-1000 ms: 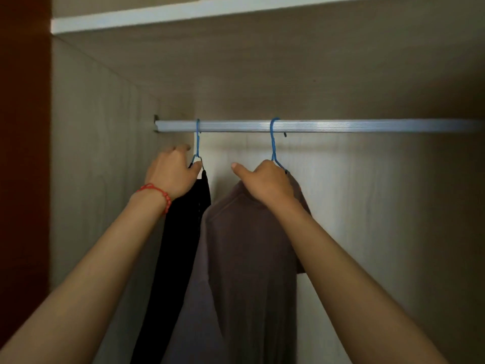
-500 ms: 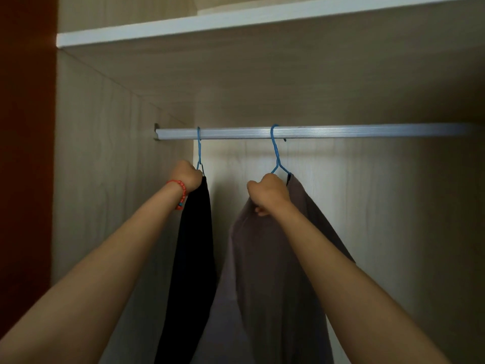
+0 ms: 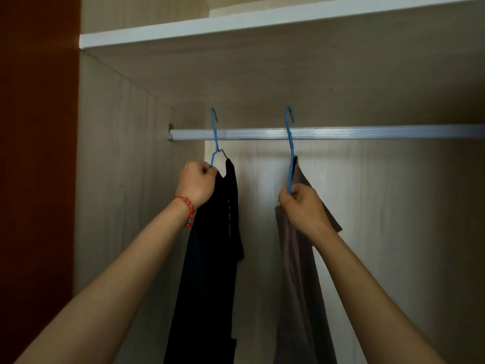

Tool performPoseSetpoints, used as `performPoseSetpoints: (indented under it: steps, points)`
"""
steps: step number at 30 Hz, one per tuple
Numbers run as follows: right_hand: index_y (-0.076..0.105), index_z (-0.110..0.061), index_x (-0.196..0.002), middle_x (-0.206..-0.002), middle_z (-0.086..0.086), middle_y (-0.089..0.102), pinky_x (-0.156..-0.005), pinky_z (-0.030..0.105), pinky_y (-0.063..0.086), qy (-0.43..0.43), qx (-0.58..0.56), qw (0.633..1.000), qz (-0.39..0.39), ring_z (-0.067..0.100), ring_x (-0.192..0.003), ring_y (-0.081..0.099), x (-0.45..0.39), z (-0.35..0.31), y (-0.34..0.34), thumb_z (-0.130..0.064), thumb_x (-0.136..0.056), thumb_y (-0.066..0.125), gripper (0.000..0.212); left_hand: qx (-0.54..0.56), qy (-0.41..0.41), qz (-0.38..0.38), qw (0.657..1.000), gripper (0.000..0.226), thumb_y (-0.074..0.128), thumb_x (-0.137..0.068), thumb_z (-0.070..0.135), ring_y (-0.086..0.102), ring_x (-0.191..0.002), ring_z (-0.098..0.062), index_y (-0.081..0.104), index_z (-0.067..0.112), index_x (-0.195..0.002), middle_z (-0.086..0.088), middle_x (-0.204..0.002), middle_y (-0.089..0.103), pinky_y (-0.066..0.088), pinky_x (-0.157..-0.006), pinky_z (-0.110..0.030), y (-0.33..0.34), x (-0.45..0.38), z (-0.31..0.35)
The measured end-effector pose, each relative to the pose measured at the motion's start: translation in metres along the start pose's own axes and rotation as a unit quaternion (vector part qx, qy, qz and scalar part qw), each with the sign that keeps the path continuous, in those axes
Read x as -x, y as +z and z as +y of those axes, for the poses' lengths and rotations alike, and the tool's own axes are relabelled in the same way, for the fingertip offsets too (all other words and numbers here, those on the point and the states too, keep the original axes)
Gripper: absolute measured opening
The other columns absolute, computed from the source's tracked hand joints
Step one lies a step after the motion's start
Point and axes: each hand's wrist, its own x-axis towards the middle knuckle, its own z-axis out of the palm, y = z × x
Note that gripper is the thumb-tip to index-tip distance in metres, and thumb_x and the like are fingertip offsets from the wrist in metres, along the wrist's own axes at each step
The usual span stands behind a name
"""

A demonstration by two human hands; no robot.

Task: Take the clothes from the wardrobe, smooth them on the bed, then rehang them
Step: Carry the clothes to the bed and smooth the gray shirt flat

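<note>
Both blue hangers are now riding above the wardrobe rail [image 3: 341, 132], their hooks lifted clear of it where half a second ago they were still hanging on it. A person is standing inside the open wardrobe with both bare arms raised. Their left hand [image 3: 196, 183], a red bead bracelet [image 3: 186, 210] circling the wrist, is curling into a fist around the shoulder of the left hanger [image 3: 215, 135], from which a black garment [image 3: 210, 258] is hanging straight down in front of the pale wood back panel [image 3: 393, 232]. Their right hand [image 3: 304, 208] is pinching the lower wire of the right hanger [image 3: 290, 143] together with a bunch of the brown garment [image 3: 296, 285], which is draping beneath the wrist. The two garments are hanging well apart. A white-edged shelf [image 3: 262, 24] is running across overhead.
</note>
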Motion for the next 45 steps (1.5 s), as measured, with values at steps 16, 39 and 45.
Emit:
performPoseSetpoints:
  steps: [16,39,45]
  points:
    - [0.059,0.008,-0.082,-0.056,0.008,0.045,-0.047,0.021,0.030,0.020,-0.142,0.978,-0.150,0.008,-0.048,0.040,0.099,0.067,-0.028,-0.012,-0.089,0.053,0.022,-0.050,-0.082,0.085,0.992,0.031,0.052,-0.089,0.015,0.035,-0.058,-0.018,0.055,-0.009,-0.070,-0.011,-0.060,0.041,0.027,-0.051,-0.027,-0.011,0.169,0.013]
    - [0.048,-0.019,-0.059,-0.045,-0.008,0.054,-0.046,0.010,0.037,-0.059,-0.342,0.835,-0.427,0.002,-0.048,0.052,0.323,-0.125,0.032,-0.013,-0.083,0.056,0.026,-0.265,-0.288,0.286,0.875,0.025,0.052,-0.088,0.015,0.052,-0.050,0.004,0.065,0.014,-0.068,0.003,-0.061,0.059,0.040,-0.051,-0.004,-0.254,0.450,0.147]
    - [0.056,-0.005,-0.087,-0.077,0.009,0.064,-0.053,0.019,0.042,-0.039,-0.371,0.793,-0.482,0.019,-0.069,0.061,0.393,-0.175,0.058,-0.018,-0.083,0.056,0.014,-0.332,-0.321,0.340,0.819,0.027,0.053,-0.088,0.014,0.054,-0.056,0.000,0.063,0.023,-0.065,0.010,-0.057,0.063,0.042,-0.062,-0.019,-0.296,0.517,0.160]
